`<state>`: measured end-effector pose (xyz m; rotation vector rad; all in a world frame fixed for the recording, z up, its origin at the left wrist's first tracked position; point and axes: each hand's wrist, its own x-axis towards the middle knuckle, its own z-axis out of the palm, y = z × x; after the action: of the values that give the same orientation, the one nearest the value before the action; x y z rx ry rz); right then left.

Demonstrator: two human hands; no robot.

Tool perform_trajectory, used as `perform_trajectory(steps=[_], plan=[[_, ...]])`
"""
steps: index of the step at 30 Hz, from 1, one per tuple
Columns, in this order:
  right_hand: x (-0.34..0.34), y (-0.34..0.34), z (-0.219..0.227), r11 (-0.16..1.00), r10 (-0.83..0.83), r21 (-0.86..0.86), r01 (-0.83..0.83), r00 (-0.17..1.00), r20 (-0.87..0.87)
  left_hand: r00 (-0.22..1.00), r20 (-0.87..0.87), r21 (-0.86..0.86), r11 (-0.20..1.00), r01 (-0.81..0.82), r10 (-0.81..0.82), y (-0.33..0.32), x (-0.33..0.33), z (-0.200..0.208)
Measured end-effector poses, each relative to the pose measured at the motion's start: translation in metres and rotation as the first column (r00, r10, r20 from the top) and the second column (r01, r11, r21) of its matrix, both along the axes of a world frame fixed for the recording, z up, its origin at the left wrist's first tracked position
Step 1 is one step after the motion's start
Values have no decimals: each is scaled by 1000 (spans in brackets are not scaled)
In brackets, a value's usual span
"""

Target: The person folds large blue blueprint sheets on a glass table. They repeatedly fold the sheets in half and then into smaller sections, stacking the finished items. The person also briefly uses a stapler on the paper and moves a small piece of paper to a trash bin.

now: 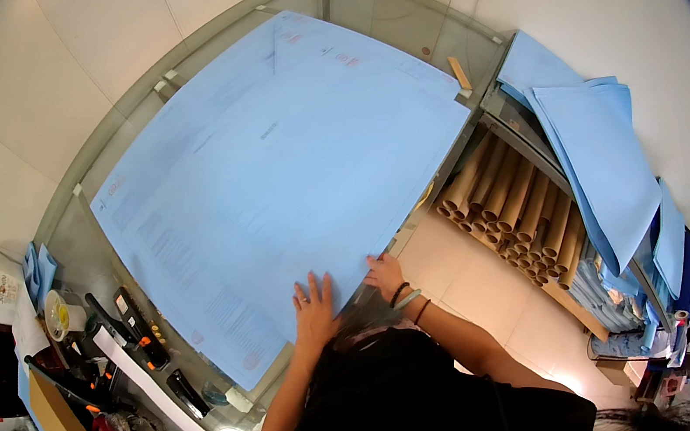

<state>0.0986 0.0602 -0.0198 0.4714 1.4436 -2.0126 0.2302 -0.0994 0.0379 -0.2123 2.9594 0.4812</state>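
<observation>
A large light-blue drawing sheet [267, 165] with faint printed lines and small reddish marks lies spread flat over a glass-topped table [117, 128]. My left hand [315, 312] rests on its near part, palm down and fingers spread. To the right of it, my right hand [384, 273] is at the sheet's near edge, fingers bent and closed on that edge; the thumb's grip is partly hidden. Dark and pale bracelets circle my right wrist. Whether there is one sheet or several layers cannot be told.
Brown cardboard tubes [520, 208] are stacked under the right-hand surface, with folded blue sheets [596, 154] above them. Left of the sheet stand staplers [142, 328], a white strip [162, 391], a clear tub [64, 315] and a cardboard box [64, 422]. A small wooden piece [459, 73] lies far right.
</observation>
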Motion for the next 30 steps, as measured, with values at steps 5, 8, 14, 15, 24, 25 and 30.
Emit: perform_trajectory(steps=[5, 8, 14, 15, 24, 25, 30], plan=[[14, 5, -5, 999, 47, -4, -47, 998, 48, 998, 4, 102, 993, 64, -65, -13, 15, 0], [16, 16, -1, 999, 38, -25, -36, 995, 95, 998, -30, 74, 995, 59, -57, -14, 19, -2], [21, 35, -7, 964, -189, 177, 196, 980, -57, 998, -64, 102, 995, -11, 18, -26, 21, -22], [17, 34, -7, 959, -209, 170, 225, 972, -107, 996, -82, 77, 997, -13, 20, -27, 21, -19], [-21, 33, 16, 972, -162, 106, 210, 925, -343, 902, 134, 665, 637, -389, 411, -108, 15, -10], [-22, 35, 14, 976, -136, 114, 187, 926, -353, 874, 198, 730, 528, -433, 443, -116, 17, -14], [-10, 49, 13, 959, -143, 191, 209, 939, -311, 727, 363, 848, 115, -517, 583, -147, 39, -44]])
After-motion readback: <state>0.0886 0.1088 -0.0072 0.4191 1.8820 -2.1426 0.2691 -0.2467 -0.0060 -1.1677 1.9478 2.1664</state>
